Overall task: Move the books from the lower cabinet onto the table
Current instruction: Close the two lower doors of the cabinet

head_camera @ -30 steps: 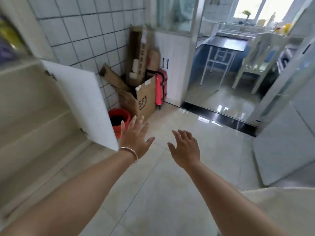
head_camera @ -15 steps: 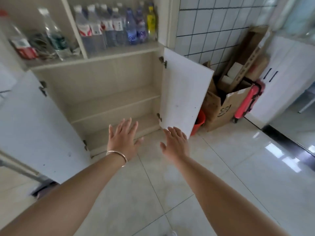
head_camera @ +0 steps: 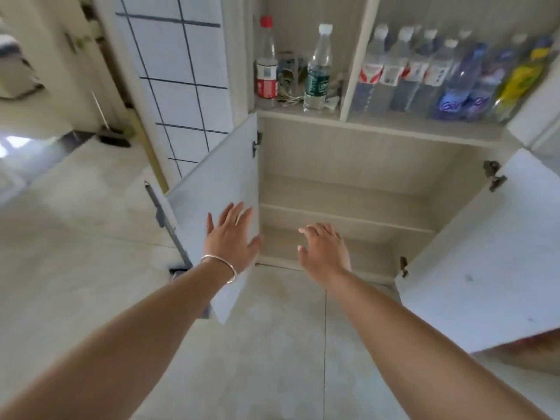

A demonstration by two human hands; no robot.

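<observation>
At frame centre we see the lower cabinet (head_camera: pixel 348 189), its two doors open and two shelves bare; no books show. Our left hand (head_camera: pixel 231 237) and right hand (head_camera: pixel 322 250) reach toward it, fingers spread, holding nothing. Bottles (head_camera: pixel 403 71) line the shelf above.

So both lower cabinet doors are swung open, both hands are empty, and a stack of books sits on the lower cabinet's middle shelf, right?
Not quite. The head view shows the middle shelf of the lower cabinet bare, with no books in sight. The rest holds: the left door and right door are swung open, and the left hand and right hand hold nothing.
</observation>
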